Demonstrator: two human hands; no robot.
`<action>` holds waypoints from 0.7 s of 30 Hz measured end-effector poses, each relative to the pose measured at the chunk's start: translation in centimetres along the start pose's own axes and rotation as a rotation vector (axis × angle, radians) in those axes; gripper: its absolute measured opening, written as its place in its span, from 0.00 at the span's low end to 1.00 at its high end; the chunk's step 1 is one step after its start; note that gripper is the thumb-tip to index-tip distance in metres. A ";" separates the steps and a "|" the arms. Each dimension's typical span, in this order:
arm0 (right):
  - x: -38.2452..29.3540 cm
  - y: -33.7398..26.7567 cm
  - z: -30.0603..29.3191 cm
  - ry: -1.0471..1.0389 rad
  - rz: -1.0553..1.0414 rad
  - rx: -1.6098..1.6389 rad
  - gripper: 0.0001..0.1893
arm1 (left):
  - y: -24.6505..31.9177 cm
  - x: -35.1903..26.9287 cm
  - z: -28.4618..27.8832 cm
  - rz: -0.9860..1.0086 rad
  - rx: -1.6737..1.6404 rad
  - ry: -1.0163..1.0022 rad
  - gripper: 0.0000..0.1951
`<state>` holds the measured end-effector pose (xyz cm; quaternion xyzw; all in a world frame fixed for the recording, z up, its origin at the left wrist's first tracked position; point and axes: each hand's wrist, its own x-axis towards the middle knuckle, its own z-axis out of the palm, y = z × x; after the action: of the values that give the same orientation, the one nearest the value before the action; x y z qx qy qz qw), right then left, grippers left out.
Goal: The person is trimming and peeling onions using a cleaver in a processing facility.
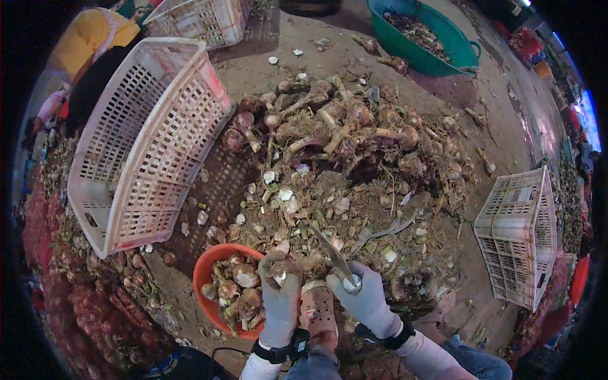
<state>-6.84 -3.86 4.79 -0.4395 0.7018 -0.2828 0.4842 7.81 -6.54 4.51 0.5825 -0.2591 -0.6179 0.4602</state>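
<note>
My gloved left hand [279, 299] grips a garlic bulb [279, 271], with fibrous roots showing past the fingers. Most of that bulb is hidden by the glove. In my gloved right hand [361, 294] is a knife [332, 249], its blade slanting up and left, apart from the bulb. An orange-red bowl [204, 311] stands beside my left hand, holding several trimmed garlic bulbs [247, 275]. Beyond both hands, a heap of untrimmed garlic [351, 114] with stalks and roots lies on the ground. Cut stems and white peelings [285, 194] litter the soil between.
A large white plastic crate [156, 156] stands on the left, another crate [199, 21] behind it. One more crate [515, 237] is at right. A green tub [418, 42] with plant scraps sits far off. Red mesh sacks [95, 313] lie lower left. A clog-type shoe [318, 311] shows between my hands.
</note>
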 end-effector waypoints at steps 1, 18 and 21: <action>0.2 0.4 0.3 0.006 0.006 -0.003 0.16 | -0.1 0.0 0.4 -0.057 -0.007 0.002 0.19; 4.3 2.3 -2.4 0.102 0.102 0.551 0.19 | 2.9 21.2 11.8 0.759 1.483 -0.293 0.23; 3.9 4.6 -4.8 0.204 0.022 0.439 0.19 | 0.3 19.0 12.5 0.690 1.362 -0.393 0.22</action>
<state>-13.42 -5.35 1.12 -0.2850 0.6735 -0.4664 0.4977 -2.15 -25.91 -2.09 0.5028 -0.8235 -0.2370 0.1135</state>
